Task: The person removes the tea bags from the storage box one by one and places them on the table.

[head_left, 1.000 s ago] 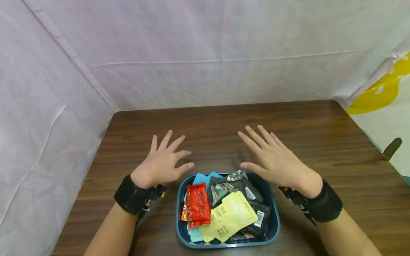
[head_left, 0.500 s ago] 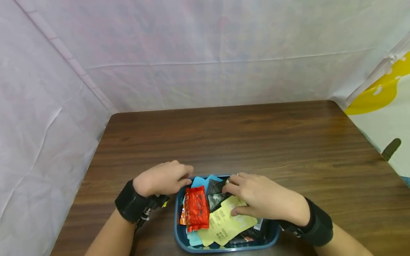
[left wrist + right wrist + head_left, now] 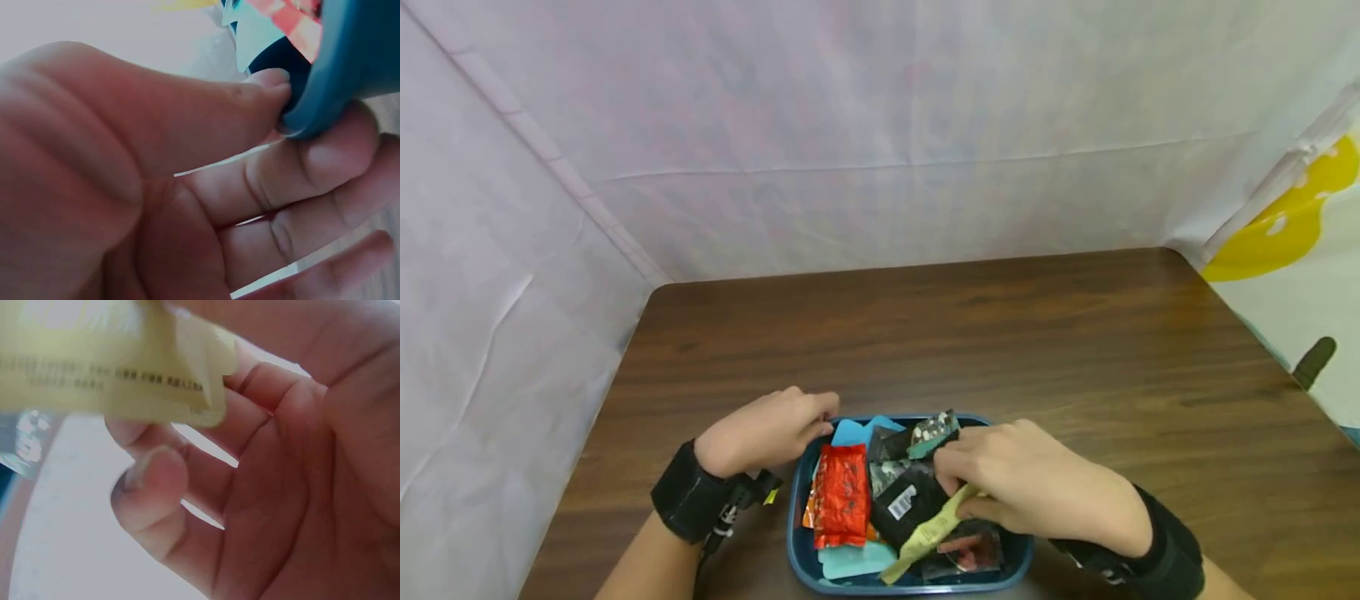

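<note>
My left hand [image 3: 767, 432] pinches the rim of a dark blue plastic basket [image 3: 337, 59] at its far left corner, thumb inside and fingers outside. Over the basket's right side, my right hand [image 3: 1026, 479] pinches a flat yellow packet [image 3: 931, 532] between thumb and fingers. The packet is tipped up on edge, its printed face [image 3: 112, 369] showing in the right wrist view. Beneath and around it lie a black packet [image 3: 901, 508] with a barcode label, a clear-and-dark packet [image 3: 970, 554], and a shiny red packet [image 3: 841, 496].
Light blue packets [image 3: 857, 560] stick out under the red one, and a patterned dark green packet [image 3: 934, 433] leans at the back rim. The basket stands near the front of a brown wooden table [image 3: 910, 333]. White cloth [image 3: 880, 125] hangs behind and to the left.
Both spread hands have come down to the basket. The left has taken its rim; the right has taken hold of the yellow packet and tilted it up, baring the black packet beneath.
</note>
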Available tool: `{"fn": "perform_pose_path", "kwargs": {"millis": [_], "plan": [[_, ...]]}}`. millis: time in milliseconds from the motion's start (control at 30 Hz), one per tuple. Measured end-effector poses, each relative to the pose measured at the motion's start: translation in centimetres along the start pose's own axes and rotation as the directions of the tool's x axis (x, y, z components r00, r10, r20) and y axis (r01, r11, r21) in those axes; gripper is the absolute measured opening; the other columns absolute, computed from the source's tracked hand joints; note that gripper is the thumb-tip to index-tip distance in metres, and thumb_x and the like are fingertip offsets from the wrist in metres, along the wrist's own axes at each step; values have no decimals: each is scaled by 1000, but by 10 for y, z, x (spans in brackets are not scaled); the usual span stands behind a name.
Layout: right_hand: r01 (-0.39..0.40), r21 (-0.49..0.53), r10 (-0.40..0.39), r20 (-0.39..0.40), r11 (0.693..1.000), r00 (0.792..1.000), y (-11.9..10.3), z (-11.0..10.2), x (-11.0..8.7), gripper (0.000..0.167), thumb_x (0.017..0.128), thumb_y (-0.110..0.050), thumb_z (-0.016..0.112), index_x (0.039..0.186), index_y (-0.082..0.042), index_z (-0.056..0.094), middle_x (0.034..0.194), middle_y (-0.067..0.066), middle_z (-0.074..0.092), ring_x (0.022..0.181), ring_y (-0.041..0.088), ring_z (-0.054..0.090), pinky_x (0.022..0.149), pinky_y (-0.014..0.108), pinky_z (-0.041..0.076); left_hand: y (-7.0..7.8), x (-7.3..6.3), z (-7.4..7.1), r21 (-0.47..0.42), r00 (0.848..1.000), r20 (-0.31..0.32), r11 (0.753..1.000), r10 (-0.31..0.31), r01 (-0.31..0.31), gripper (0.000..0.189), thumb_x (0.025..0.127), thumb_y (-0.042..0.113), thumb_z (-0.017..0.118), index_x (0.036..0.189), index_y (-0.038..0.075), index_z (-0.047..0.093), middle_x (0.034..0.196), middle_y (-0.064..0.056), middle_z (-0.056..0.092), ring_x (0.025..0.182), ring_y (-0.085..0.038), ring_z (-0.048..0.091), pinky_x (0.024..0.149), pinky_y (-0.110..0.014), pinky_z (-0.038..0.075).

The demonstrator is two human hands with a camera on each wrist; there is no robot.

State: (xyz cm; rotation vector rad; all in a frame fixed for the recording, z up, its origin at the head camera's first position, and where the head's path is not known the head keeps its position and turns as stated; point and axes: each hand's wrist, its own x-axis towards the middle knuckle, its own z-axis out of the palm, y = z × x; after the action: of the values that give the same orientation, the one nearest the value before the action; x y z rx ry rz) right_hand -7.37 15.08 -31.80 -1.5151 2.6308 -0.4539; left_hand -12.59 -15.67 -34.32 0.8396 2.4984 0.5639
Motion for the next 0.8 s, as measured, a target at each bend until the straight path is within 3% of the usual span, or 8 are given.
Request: {"fn": "perform_pose_path", "kwargs": {"millis": [100,200,300,433,567,733,800], "plan": [[26,119,-16,-78,993,997,7,-11,-4,26,82,-25,78,90,-28,53,80,-20,52,65,-6,40,53,14,34,1,-3,3,-24,1000,21,1000,-6,7,3,102,16,50,99,16,53,65,4,46,49,-8,47,48,-24,39],[12,281,41,-180,960,983,18,-24,-4,23,86,-19,73,104,-23,58,89,-15,63,70,-4,54,56,16,45,2,-5,6,-7,1000,12,1000,-5,5,4,101,18,51,99,15,53,64,5,44,48,-6,45,48,-23,38],[-39,359,157,-305,933,939,32,-35,0,33,87,-8,71,117,-15,57,100,-3,68,82,5,66,60,21,53,4,-7,5,11,1000,5,1000,-1,1,5,101,18,52,99,14,54,64,6,44,48,-5,44,47,-22,38],[-152,375,302,-383,914,873,54,-41,11,45,87,2,68,126,-10,50,103,7,66,83,14,69,54,23,53,9,-10,5,18,1000,16,1000,19,-19,3,100,16,55,96,15,54,64,7,44,50,-4,43,47,-21,35],[-252,448,415,-315,858,854,81,-35,27,38,89,4,64,123,-6,53,110,17,63,83,22,70,54,25,54,13,-11,8,10,999,42,1000,28,-28,4,98,14,57,96,16,54,63,8,41,49,-3,41,48,-21,33],[-374,570,515,-103,731,851,117,-14,45,28,91,3,62,118,-3,62,115,20,63,80,24,70,62,35,57,17,-10,10,-10,997,63,999,32,-31,8,97,13,59,93,18,54,62,9,39,48,-4,40,48,-20,31],[-413,586,525,-25,697,851,127,-5,49,30,90,2,62,120,-4,64,115,18,65,80,23,69,66,40,57,18,-10,10,-12,997,66,999,34,-33,9,97,13,59,91,18,53,62,9,39,48,-4,40,47,-20,31]]}}
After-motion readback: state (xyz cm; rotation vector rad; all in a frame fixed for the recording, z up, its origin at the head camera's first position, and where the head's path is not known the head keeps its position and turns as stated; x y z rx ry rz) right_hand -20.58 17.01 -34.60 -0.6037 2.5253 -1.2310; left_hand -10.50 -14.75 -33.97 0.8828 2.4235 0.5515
